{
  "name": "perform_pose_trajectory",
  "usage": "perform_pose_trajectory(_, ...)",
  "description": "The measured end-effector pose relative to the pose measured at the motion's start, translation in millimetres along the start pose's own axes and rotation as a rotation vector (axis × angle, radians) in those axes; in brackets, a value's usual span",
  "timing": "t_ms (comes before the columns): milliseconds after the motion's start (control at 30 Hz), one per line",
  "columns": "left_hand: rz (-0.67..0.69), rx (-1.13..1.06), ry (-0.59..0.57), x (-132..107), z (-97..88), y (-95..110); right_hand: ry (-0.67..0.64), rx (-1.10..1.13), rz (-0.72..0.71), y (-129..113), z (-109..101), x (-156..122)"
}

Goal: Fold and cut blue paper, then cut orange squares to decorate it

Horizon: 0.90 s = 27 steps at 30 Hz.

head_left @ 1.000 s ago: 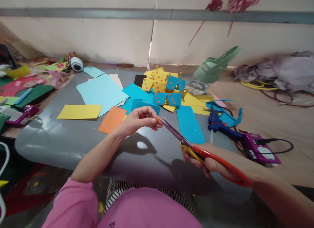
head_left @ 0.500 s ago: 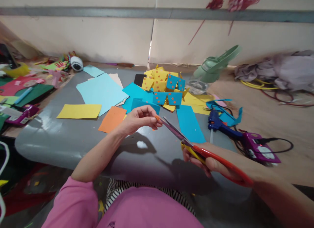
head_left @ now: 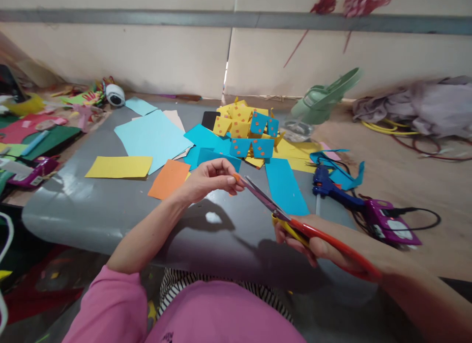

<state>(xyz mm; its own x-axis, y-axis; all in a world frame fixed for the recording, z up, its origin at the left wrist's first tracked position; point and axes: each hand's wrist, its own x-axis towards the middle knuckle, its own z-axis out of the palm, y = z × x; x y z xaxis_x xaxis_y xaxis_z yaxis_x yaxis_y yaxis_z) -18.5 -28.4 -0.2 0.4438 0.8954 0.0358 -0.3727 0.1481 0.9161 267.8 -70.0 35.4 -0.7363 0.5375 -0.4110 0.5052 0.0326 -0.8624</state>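
My left hand (head_left: 210,181) is pinched on a tiny orange paper scrap (head_left: 236,176) above the grey table (head_left: 92,210). The blades of red-and-yellow scissors (head_left: 295,225) meet that scrap from the right. My right hand (head_left: 324,244) grips the scissors' handles, fingers through the loops. Just beyond my left hand lies an orange paper sheet (head_left: 169,179), and behind it a pile of yellow and blue cut pieces with orange dots (head_left: 247,131).
A yellow sheet (head_left: 120,167) and light blue sheets (head_left: 153,136) lie at left. A blue strip (head_left: 283,185), a blue glue gun (head_left: 332,188) and a purple device (head_left: 391,227) with cable sit at right. A green fan (head_left: 320,100) stands behind.
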Motion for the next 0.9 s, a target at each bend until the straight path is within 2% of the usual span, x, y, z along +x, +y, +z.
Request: perform_pose_trajectory(900, 0.027, 0.030, -0.007, 0.2, -2.1, -3.1, 0.006, 0.010, 0.004, -2.4, 0.1, 0.4)
